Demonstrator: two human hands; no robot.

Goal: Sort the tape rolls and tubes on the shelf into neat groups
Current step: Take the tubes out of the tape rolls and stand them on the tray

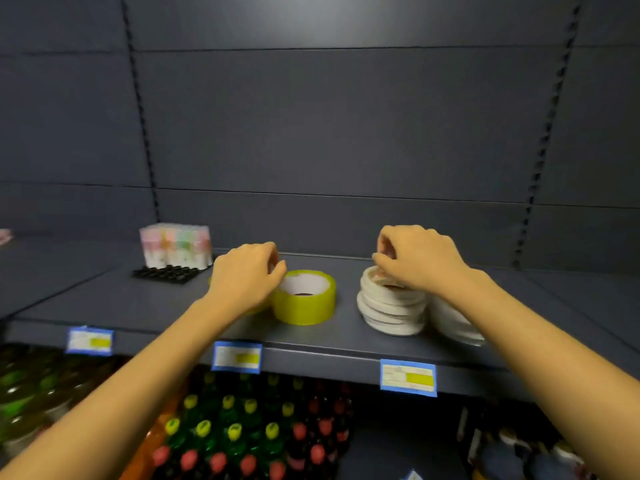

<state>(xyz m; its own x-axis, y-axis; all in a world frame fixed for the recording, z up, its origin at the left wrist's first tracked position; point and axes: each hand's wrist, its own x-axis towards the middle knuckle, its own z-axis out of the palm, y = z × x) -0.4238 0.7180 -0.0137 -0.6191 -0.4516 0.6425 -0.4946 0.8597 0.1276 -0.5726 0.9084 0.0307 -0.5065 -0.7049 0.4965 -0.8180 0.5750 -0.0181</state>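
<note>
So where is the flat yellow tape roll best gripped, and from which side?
Probably from above, by the rim: thumb in the open core, fingers on the outer wall. The yellow tape roll lies flat with its hole up, so the rim is exposed. The left hand is at its left edge, and the white stack stands apart on the right.

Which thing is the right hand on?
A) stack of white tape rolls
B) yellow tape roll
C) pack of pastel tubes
A: the right hand rests atop the stack of white tape rolls; the left hand is at the yellow tape roll.
</note>
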